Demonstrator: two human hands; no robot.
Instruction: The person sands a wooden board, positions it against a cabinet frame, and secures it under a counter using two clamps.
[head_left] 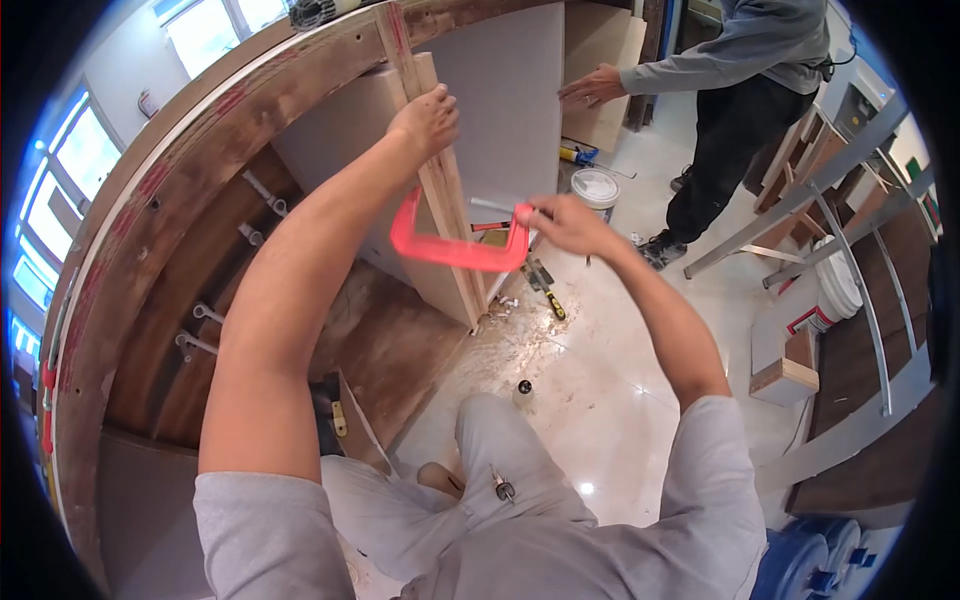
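My left hand (426,122) is wrapped around an upright wooden strip (438,188) at the front edge of a cabinet partition. Lower down, a red C-clamp (455,252) hangs level, its far left arm beside the strip and its metal screw (494,206) pointing left toward the wood. My right hand (568,224) grips the clamp's right end at the screw, fingers closed. The curved cabinet (225,112) frames my left side.
Another person's hand (596,86) rests against a wooden panel (607,45). A white bucket (596,186) and a yellow-handled tool (556,305) are on the floor, near a small bottle (523,390). A metal ladder (858,145) stands at right. Pipe fittings (262,190) protrude inside the cabinet.
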